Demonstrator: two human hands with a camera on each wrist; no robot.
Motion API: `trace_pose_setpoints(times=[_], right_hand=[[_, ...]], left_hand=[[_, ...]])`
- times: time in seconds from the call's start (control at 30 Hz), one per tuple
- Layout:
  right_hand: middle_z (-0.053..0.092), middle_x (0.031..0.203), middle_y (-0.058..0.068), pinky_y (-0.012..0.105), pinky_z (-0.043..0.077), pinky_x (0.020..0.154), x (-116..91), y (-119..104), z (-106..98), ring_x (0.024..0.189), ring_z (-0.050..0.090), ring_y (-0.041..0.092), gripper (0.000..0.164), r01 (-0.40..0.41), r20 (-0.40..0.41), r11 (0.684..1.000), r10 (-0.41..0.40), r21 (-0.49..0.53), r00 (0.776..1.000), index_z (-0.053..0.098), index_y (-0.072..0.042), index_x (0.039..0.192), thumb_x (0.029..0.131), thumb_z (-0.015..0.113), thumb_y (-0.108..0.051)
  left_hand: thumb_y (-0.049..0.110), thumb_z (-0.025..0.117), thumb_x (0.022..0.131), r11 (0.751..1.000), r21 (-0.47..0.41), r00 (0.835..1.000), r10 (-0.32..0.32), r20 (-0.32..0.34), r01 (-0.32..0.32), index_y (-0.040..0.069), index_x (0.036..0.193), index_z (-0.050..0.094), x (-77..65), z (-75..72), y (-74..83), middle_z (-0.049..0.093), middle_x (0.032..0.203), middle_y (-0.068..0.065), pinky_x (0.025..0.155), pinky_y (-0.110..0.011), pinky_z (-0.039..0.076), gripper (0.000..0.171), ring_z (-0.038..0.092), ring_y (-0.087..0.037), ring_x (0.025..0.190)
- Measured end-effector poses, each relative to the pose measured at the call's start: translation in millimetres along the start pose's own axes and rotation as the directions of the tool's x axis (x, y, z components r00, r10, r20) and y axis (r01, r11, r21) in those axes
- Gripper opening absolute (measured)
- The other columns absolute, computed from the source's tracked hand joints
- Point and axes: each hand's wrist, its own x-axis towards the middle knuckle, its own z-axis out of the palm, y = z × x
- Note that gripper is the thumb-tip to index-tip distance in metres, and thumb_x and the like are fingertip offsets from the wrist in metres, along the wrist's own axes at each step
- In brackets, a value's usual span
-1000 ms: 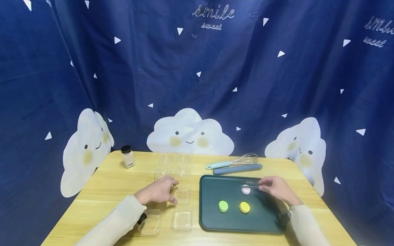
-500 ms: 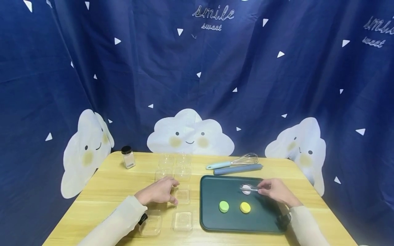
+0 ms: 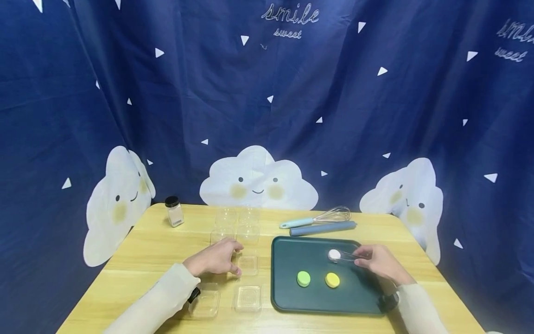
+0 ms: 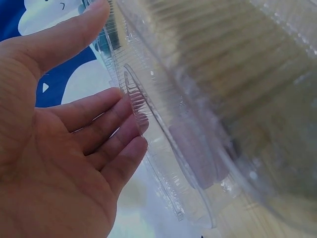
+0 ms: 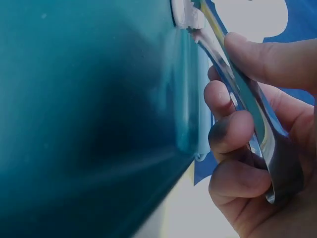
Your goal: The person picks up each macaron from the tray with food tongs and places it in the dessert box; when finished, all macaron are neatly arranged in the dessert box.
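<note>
In the head view my right hand [image 3: 381, 263] grips metal tongs [image 3: 349, 256], whose tips are at a white macaron [image 3: 333, 254] on the dark green tray [image 3: 300, 304]. The right wrist view shows thumb and fingers around the tongs [image 5: 262, 124], with the macaron [image 5: 187, 14] at their far end. A green macaron [image 3: 303, 279] and a yellow macaron [image 3: 332, 280] lie nearer on the tray. My left hand [image 3: 214, 259] is spread beside a clear plastic box [image 3: 248, 264]; in the left wrist view its fairly straight fingertips are at the clear plastic edge [image 4: 168, 139].
More clear boxes stand behind the left hand, and clear square pieces [image 3: 247, 298] lie in front. Beyond the tray are a whisk [image 3: 310, 220] and a blue rolling pin [image 3: 322, 229]. A black-lidded jar [image 3: 174, 212] stands at the back left of the wooden table [image 3: 133, 273].
The tongs' tips have come down from above the white macaron to its sides, and my right hand has shifted slightly right. The left hand stays in place.
</note>
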Motion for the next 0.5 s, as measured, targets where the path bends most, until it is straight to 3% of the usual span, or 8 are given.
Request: trace_pose_setpoints(times=[0.13, 0.27, 0.5], right_hand=[[0.078, 0.094, 0.001, 0.023, 0.053, 0.071, -3.6, -0.1, -3.4, 0.078, 0.064, 0.005, 0.017, -0.013, -0.019, 0.999, 0.012, -0.030, 1.000, 0.077, -0.015, 0.099, 0.083, 0.080, -0.023], [0.078, 0.089, 0.000, 0.023, 0.051, 0.066, -4.9, -3.5, -4.7, 0.073, 0.062, 0.005, 0.014, -0.024, -0.026, 0.999, 0.023, -0.042, 0.999, 0.078, -0.015, 0.096, 0.084, 0.079, -0.023], [0.078, 0.085, -0.004, 0.030, 0.057, 0.075, -2.2, -12.0, -0.8, 0.079, 0.069, 0.010, 0.005, -0.027, -0.060, 0.995, 0.022, -0.095, 0.998, 0.078, -0.020, 0.087, 0.084, 0.078, -0.024]], left_hand=[[0.034, 0.089, 0.074, 1.000, -0.001, 1.000, 0.014, -0.004, -0.014, 0.002, 0.135, 0.061, 3.2, 0.8, 0.1, 0.062, 0.134, -0.012, 0.110, -0.052, 0.049, 0.074, 0.057, -0.031, 0.125], [0.035, 0.089, 0.074, 1.000, 0.000, 1.000, 0.018, -0.004, -0.018, 0.002, 0.134, 0.061, 4.2, 1.4, -0.9, 0.062, 0.133, -0.012, 0.109, -0.052, 0.049, 0.074, 0.058, -0.030, 0.124], [0.034, 0.090, 0.073, 1.000, -0.002, 1.000, 0.008, 0.000, -0.008, 0.001, 0.133, 0.062, 3.0, 0.0, -1.6, 0.063, 0.131, -0.013, 0.110, -0.052, 0.049, 0.074, 0.058, -0.031, 0.125]])
